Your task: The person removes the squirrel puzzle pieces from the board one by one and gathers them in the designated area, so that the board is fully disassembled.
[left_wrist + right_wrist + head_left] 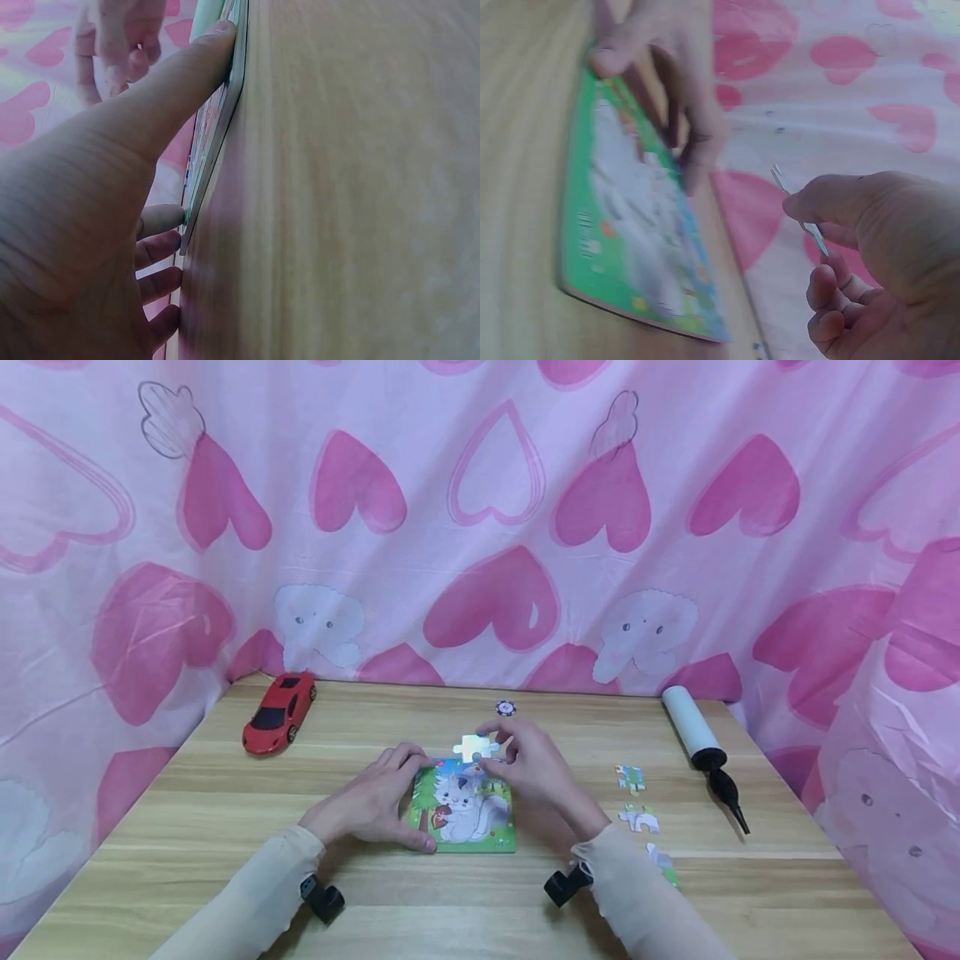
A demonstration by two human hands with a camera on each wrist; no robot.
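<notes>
A jigsaw puzzle board (472, 839) with a white squirrel picture lies flat on the table. My left hand (371, 802) spans its left side, the thumb resting on the near left corner and the index finger touching the far left corner. In the left wrist view the other fingers stay fairly straight beside the board's edge. Above the board's far edge, my right hand (534, 764) pinches a puzzle piece (474, 747) between thumb and fingers. The right wrist view shows this piece (817, 237) edge-on, apart from the board.
Several loose puzzle pieces (639, 817) lie to the right on the wooden table (210, 827). A white hand pump (692, 727) with a black nozzle is farther right. At the back are a red toy car (281, 713) and a poker chip (506, 708), before a pink heart-print curtain (491, 602).
</notes>
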